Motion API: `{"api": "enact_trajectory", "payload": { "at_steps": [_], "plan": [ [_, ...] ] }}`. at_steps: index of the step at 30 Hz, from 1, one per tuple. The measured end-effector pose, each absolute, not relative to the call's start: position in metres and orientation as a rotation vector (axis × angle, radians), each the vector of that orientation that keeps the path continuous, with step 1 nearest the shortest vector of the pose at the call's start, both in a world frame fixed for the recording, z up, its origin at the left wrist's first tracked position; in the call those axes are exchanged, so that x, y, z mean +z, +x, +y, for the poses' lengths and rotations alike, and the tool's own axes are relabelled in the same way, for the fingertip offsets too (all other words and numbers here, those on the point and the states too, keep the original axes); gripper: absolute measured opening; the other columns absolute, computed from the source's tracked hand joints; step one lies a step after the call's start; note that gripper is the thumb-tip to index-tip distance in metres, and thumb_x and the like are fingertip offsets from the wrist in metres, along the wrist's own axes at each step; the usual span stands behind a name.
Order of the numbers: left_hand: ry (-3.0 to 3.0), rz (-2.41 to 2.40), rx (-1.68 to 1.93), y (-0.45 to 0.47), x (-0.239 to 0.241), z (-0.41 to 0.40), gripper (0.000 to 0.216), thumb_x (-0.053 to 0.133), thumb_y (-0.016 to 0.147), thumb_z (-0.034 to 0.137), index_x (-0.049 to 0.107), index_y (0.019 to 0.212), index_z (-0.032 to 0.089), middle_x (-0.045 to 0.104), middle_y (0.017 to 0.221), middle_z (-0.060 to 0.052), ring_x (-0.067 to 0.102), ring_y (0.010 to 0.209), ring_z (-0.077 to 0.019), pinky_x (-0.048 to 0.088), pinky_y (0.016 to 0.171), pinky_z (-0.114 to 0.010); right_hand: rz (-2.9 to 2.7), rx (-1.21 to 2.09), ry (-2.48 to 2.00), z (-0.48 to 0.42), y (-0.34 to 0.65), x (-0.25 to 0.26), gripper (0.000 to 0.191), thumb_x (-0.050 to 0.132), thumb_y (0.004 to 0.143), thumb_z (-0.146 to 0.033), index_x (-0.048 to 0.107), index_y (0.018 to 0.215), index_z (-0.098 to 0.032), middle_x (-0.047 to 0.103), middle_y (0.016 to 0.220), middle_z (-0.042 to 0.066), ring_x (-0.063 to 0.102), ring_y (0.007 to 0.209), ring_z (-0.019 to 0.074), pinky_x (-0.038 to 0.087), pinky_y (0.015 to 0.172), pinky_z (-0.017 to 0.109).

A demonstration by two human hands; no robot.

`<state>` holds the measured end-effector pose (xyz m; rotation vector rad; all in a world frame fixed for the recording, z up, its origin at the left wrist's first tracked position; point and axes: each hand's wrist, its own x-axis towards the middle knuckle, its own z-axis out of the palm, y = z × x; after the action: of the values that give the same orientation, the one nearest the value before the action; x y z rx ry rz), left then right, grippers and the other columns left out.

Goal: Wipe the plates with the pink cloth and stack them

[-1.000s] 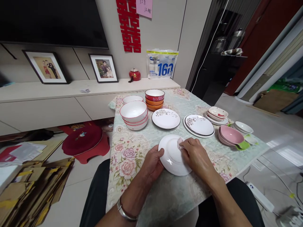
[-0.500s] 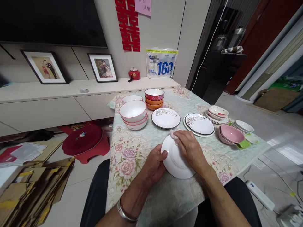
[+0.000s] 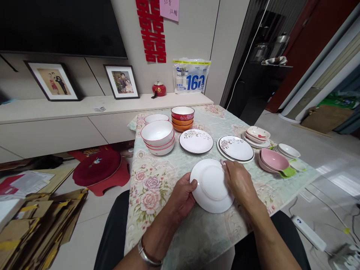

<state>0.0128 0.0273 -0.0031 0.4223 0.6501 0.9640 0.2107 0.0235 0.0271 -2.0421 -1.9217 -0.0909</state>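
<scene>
A white plate [image 3: 210,185] lies upside down near the front edge of the floral tablecloth [image 3: 157,180]. My left hand [image 3: 181,195] grips its left rim, thumb on top. My right hand [image 3: 239,182] rests on the plate's right rim, fingers closed on a small pink cloth [image 3: 223,163] whose tip shows at my fingertips.
Behind the plate stand stacked white bowls with red rims [image 3: 157,137], red and orange bowls [image 3: 182,117], two floral plates [image 3: 196,141] [image 3: 235,148], small dishes [image 3: 257,135], pink bowls [image 3: 274,160] and white saucers [image 3: 288,150]. A red stool [image 3: 97,168] and cardboard [image 3: 42,221] lie on the floor at left.
My right hand with the cloth slid from the plate's top edge round to its right rim. The plate turned slightly in my left hand.
</scene>
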Motion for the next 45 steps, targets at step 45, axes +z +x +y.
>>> {"api": "enact_trajectory", "payload": {
  "at_steps": [45],
  "plan": [
    [0.343,0.712,1.092,0.015,-0.006,0.029,0.041,0.085,0.059,0.022,0.069,0.096,0.015,0.075,0.097,-0.011,0.065,0.106,-0.0321,0.050,0.090,-0.040,-2.066,-0.153,-2.024,0.019,0.206,0.015,0.028,0.042,0.101,-0.027,0.067,0.105,-0.015,0.069,0.087,0.012,0.063,0.083,0.0259,0.043,0.066,0.033]
  ]
}}
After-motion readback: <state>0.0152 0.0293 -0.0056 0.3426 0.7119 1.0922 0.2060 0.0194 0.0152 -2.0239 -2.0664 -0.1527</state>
